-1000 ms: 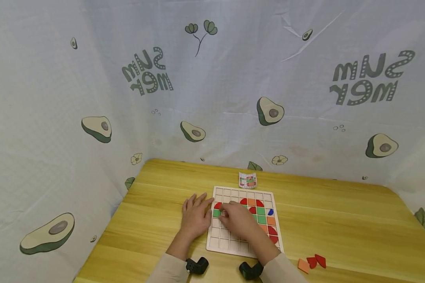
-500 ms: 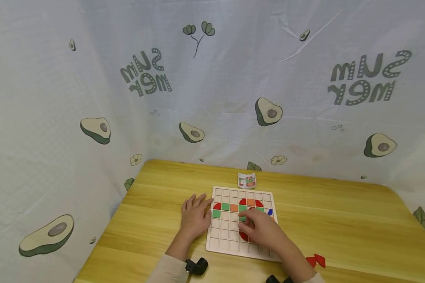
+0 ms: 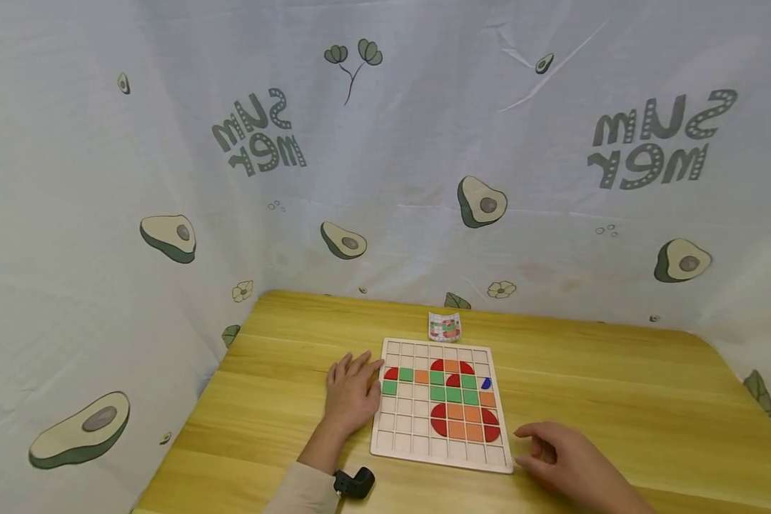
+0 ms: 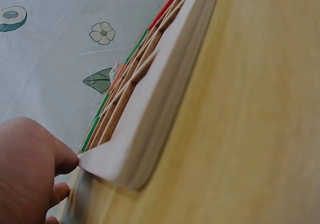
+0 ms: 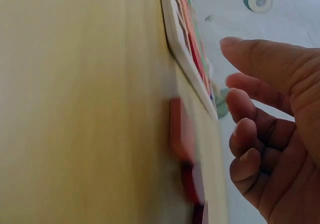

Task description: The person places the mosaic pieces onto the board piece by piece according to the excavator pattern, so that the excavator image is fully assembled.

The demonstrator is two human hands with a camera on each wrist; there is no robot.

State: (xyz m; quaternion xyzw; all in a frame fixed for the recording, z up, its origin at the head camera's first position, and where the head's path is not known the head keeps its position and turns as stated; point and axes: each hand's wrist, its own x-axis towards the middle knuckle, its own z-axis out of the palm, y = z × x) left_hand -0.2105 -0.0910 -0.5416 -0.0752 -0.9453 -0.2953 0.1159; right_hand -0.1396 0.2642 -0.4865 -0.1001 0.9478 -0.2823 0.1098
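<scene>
A pale wooden grid board [image 3: 403, 426] lies on the table with red rounded, green square and orange square tiles set in its cells. A small blue piece [image 3: 485, 383] sits near its right edge. My left hand [image 3: 352, 392] rests beside the board's left edge, fingers spread, thumb touching the edge in the left wrist view. Off the board's lower right side is my right hand [image 3: 568, 457], its fingers loosely bent with nothing between them. In the right wrist view an orange tile [image 5: 181, 129] and red tiles [image 5: 192, 183] lie on the table near that hand.
A small printed card [image 3: 445, 327] with a coloured grid pattern stands behind the board. The wooden table [image 3: 617, 385] extends to the right. A white cloth with avocado prints [image 3: 385, 178] hangs around the back and left side.
My right hand has moved from the board's left cells across to the right, over the loose tiles. An orange square now shows in the upper row. The left hand has stayed in place.
</scene>
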